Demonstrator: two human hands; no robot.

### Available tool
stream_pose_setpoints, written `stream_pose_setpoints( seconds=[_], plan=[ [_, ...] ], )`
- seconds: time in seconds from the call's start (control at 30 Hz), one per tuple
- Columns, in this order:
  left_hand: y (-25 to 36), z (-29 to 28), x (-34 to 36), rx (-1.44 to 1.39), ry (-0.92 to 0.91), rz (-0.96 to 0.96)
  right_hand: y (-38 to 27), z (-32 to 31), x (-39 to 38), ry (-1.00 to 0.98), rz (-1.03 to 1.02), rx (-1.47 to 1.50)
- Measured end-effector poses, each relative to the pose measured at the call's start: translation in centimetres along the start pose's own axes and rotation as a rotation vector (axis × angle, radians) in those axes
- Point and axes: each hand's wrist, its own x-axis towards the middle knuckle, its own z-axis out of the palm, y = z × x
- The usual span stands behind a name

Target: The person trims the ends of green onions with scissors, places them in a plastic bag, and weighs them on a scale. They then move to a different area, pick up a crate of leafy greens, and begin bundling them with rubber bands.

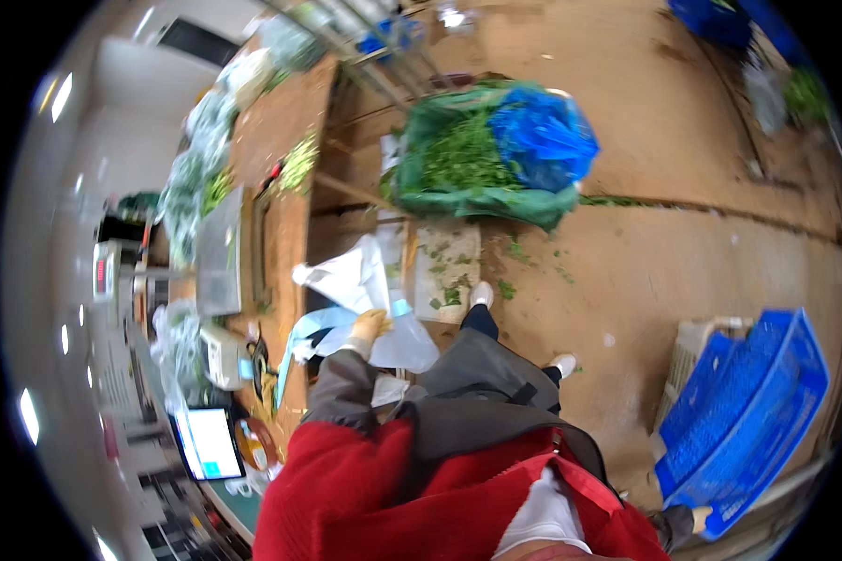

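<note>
Fingers of the left hand, in a yellowish glove, are clenched on a bunch of thin, translucent white plastic bags with a pale blue strip, held just left of centre in the frame, over the edge of the long brown wooden workbench that runs toward the upper left. The right hand is not visible, so its grip cannot be judged. To handle the bags well, it seems wise to pinch one sheet near its mouth and peel it away from the rest, since such film clings and several may come at once. Keeping the bundle high off the wet brown floor and its scattered leaf scraps would keep it clean. Above centre sits a green net sack of leafy greens with a bright blue plastic bag on it, well apart from the hand. A blue plastic crate leans at lower right; a metal scale tray rests on the bench at left
</note>
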Motion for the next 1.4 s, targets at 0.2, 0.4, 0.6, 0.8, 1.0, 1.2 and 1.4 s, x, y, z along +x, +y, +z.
stream_pose_setpoints(
  seconds=[0.2, 0.4, 0.6, 0.8, 1.0, 1.2, 1.4],
  plan=[
    [4.4, -3.6, 7.7, -0.031, 0.55, 0.519, -18.9, 7.4, -26.9, -1.073, -0.476, 0.756],
    [22.5, -14.4, 14.8, -0.037, 1.003, 0.698, -30.7, 3.2, -80.8, -1.861, -1.015, 0.47],
    [27.9, -20.7, 26.7, 0.223, 1.36, 0.334, -25.8, -4.5, -127.1, -2.595, -1.609, 0.112],
    [34.3, -19.9, 27.2, 0.203, 1.109, 0.522, -14.1, -3.9, -155.3, -1.611, -3.223, 0.259],
    [28.8, -21.7, 23.6, 0.188, 1.229, 0.245, -16.6, -5.6, -161.8, -1.777, -3.166, 0.173],
    [38.6, -18.8, 28.4, 0.288, 1.098, 0.304, -17.3, -0.7, -166.6, -1.214, -3.533, 0.337],
    [44.9, -10.6, 25.0, 0.255, 0.612, 0.809, -24.4, 3.7, -155.7, -1.254, -3.991, 0.642]
  ],
)
